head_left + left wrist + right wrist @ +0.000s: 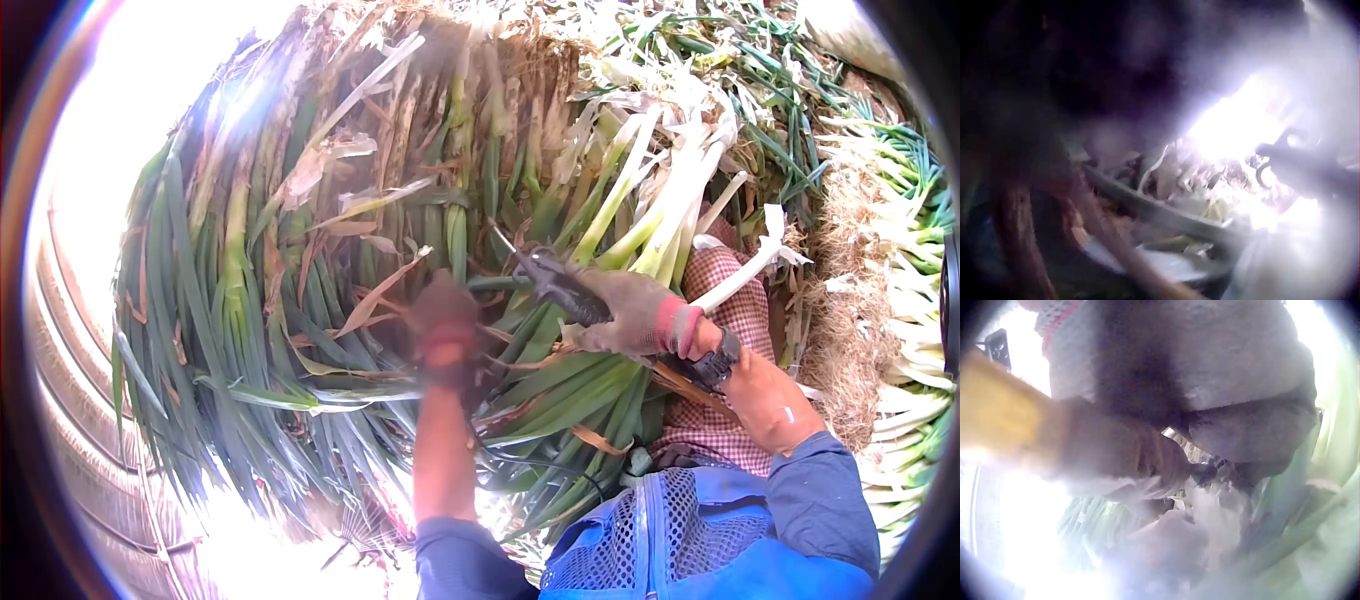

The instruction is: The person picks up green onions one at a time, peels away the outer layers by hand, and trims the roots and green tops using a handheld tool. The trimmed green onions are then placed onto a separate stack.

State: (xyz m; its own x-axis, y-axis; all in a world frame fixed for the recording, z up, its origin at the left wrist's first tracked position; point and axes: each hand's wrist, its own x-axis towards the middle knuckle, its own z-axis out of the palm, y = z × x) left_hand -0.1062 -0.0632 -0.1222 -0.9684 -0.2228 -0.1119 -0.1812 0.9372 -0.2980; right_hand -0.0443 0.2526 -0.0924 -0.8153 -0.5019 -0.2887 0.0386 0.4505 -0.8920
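A thick heap of long green onions point(240, 270) with dry, brownish leaves fills the left and middle of the head view. My gloved left hand point(443, 305), blurred, is down among the leaves, and I cannot tell what its fingers hold. To its right, my gloved right hand point(640, 315) grips a tool with a wooden handle point(698, 392) that sticks out behind the hand. A thin metal tip point(503, 238) points up and left ahead of its fingers. Beside that hand, white-stemmed onions point(670, 225) lie over a checked-cloth leg point(725, 300). The left wrist view is dark and smeared.
More onions with pale stems point(905, 330) lie in a row along the right, beside a matted band of roots point(850, 290). Loose leaves and peelings point(760, 80) cover the upper right. A ribbed curved sheet point(90, 400) borders the left.
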